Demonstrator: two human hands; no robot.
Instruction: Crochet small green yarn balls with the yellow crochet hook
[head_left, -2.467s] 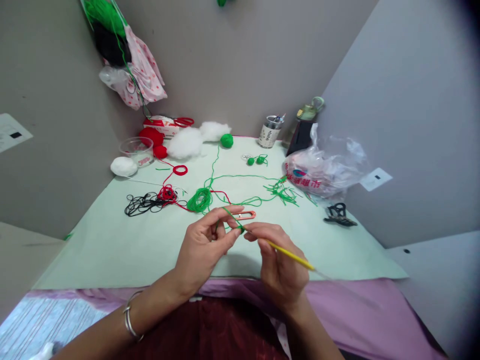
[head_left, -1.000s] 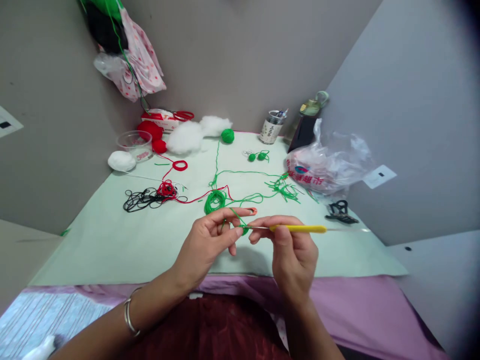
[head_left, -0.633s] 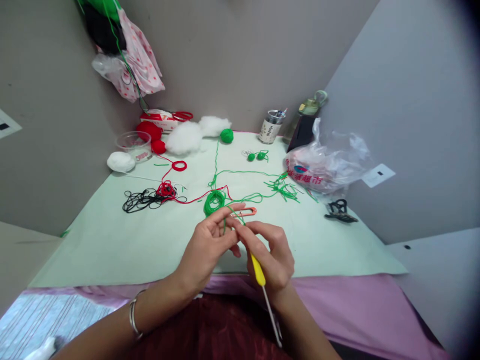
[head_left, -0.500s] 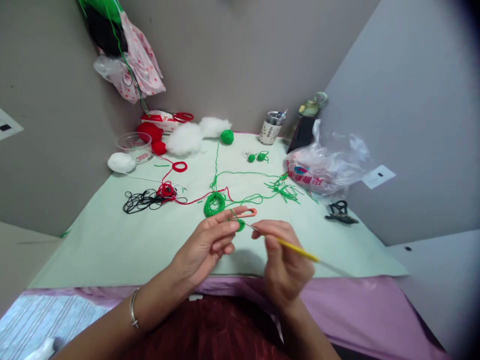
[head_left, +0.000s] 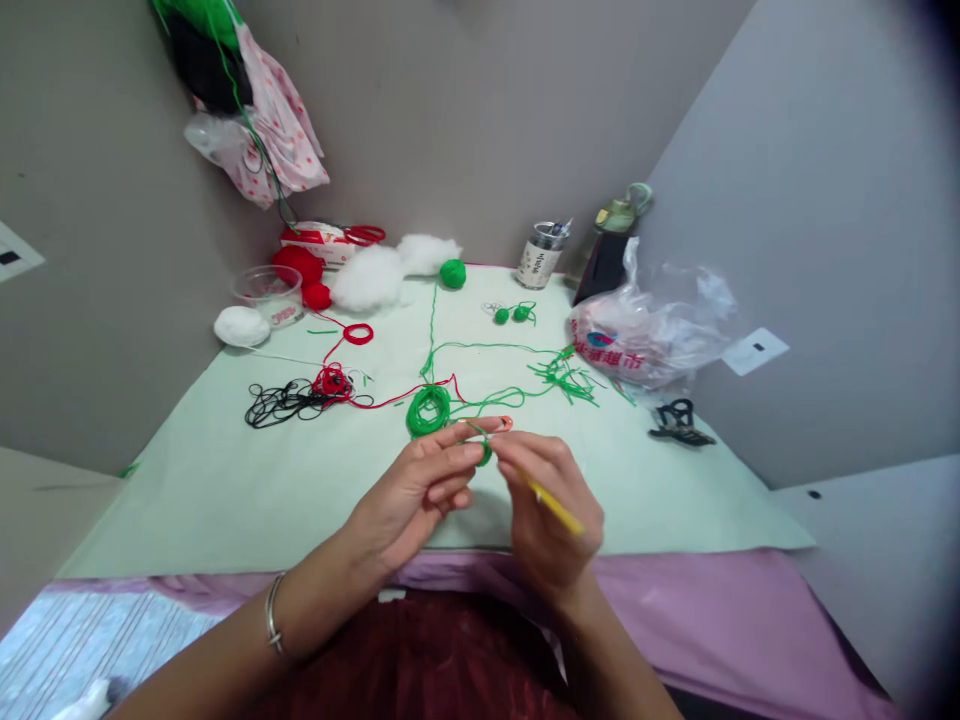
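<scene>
Low in the middle of the view, my left hand (head_left: 416,490) pinches a small green crocheted piece (head_left: 485,455) between thumb and fingers, with green yarn running over the index finger. My right hand (head_left: 555,505) grips a crochet hook with a yellow handle (head_left: 556,508); its tip meets the green piece and is hidden by the fingers. Just beyond the fingertips lies an orange-red object (head_left: 505,424), partly covered by my left index finger. A coil of green yarn (head_left: 428,411) rests on the table behind my left hand.
Tangled black yarn (head_left: 279,403) and a red yarn ring (head_left: 358,334) lie left. White stuffing (head_left: 369,279) and a green ball (head_left: 452,274) are at the back. Cut green yarn (head_left: 566,380), a plastic bag (head_left: 637,340) and a black hair clip (head_left: 681,424) lie right.
My right hand has moved left, closer to my left hand, and the yellow hook now points more steeply downward. My left hand has hardly moved.
</scene>
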